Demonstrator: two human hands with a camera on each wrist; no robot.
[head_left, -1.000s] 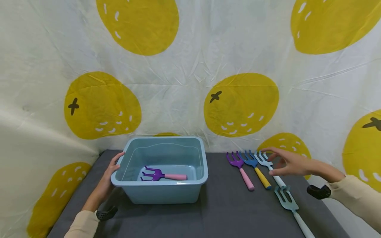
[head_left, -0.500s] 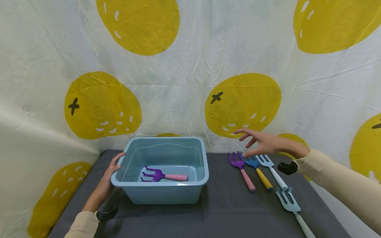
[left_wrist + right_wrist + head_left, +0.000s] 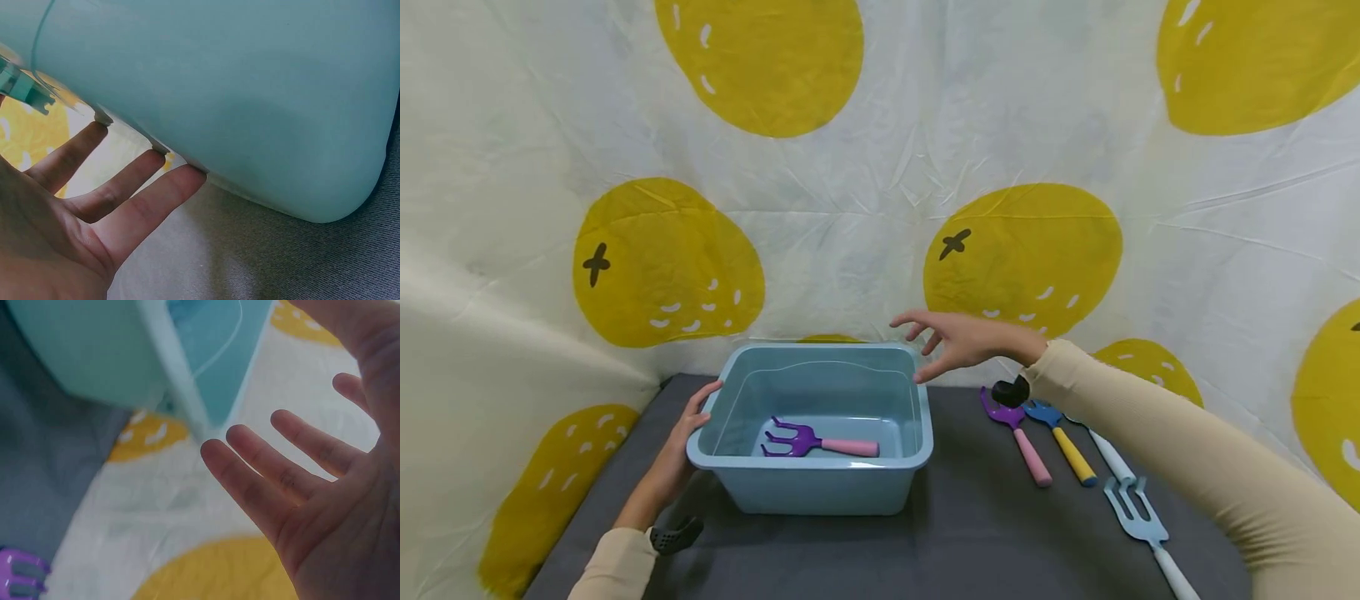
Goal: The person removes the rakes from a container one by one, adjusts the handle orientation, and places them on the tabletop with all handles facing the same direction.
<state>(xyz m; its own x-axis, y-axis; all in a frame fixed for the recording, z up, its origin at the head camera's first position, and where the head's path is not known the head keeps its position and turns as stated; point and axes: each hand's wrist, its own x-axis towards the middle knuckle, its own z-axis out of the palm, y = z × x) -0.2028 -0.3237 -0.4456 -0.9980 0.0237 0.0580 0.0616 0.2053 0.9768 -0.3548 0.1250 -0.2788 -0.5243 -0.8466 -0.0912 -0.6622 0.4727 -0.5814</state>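
A light blue plastic tub (image 3: pixel 816 487) stands on the dark table. Inside lies a purple garden hand fork (image 3: pixel 797 439) with a pink handle. My left hand (image 3: pixel 672 446) is at the tub's left rim; in the left wrist view its extended fingers (image 3: pixel 156 203) touch the outer wall, and the thumb is not seen clearly. My right hand (image 3: pixel 966 337) hovers beside the tub's back right corner, holding nothing. Its fingers (image 3: pixel 250 487) are spread in the right wrist view, near the rim. Whether any fingertip touches the rim there, I cannot tell.
Right of the tub lie a purple fork (image 3: pixel 1032 458) with a pink handle, a blue fork (image 3: pixel 1075 457) with a yellow handle, and two pale blue forks, the nearer one (image 3: pixel 1142 527) partly beyond the frame. A fruit-patterned cloth (image 3: pixel 850 275) hangs behind the table (image 3: pixel 970 542).
My right hand has moved left from above the forks to the tub's right side, its sleeve now covering part of the forks. My left hand has stayed at the tub.
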